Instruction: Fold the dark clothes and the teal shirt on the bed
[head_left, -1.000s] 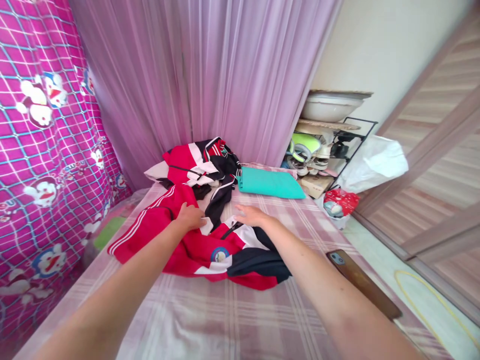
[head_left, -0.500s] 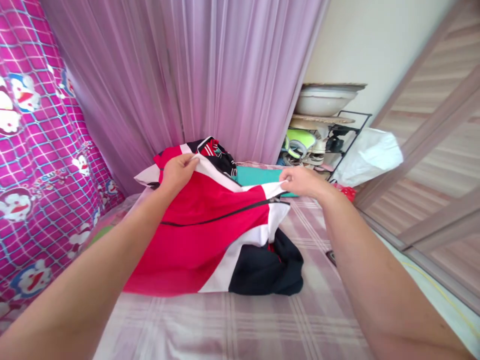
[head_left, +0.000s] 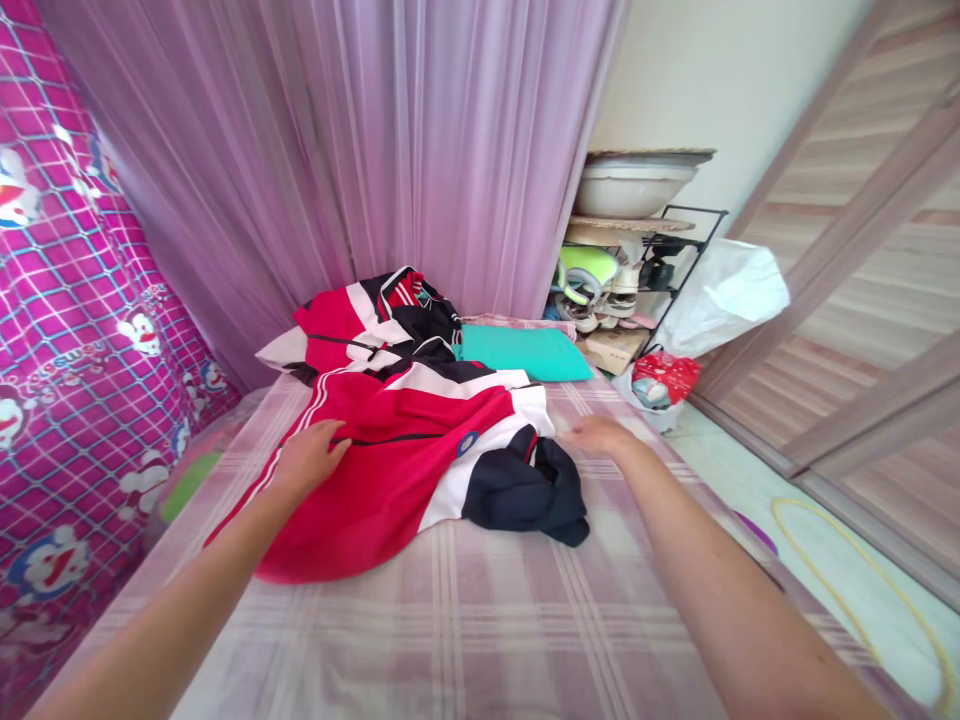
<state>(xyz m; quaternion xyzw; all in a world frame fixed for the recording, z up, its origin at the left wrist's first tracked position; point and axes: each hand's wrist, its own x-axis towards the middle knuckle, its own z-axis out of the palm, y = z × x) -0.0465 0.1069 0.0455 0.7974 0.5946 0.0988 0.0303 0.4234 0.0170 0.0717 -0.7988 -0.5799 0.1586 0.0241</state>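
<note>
A red, white and navy zip-up jacket (head_left: 390, 450) lies spread on the bed, its dark sleeve (head_left: 521, 490) bunched on the near right side. A round blue badge (head_left: 467, 443) shows on its white panel. My left hand (head_left: 309, 458) rests over the jacket's red left part, fingers loosely stretched and gripping no cloth. To the right of the white collar, my right hand (head_left: 600, 436) hovers just off the jacket, open and holding nothing. Behind lies a second jacket (head_left: 337, 320) of the same colours, partly overlapped by the first.
A turquoise folded item (head_left: 521, 352) lies at the bed's far end. Beyond stand a shoe rack (head_left: 675, 270) with a basin (head_left: 634, 188) on top, a white bag (head_left: 727, 295) and a red bag (head_left: 666, 378). A yellow hoop (head_left: 817, 540) lies on the floor at right.
Both hands have let go of the jacket's white-trimmed upper edge and come apart from it. The jacket has dropped flat, and the badge now shows. The left hand has moved down and nearer.
</note>
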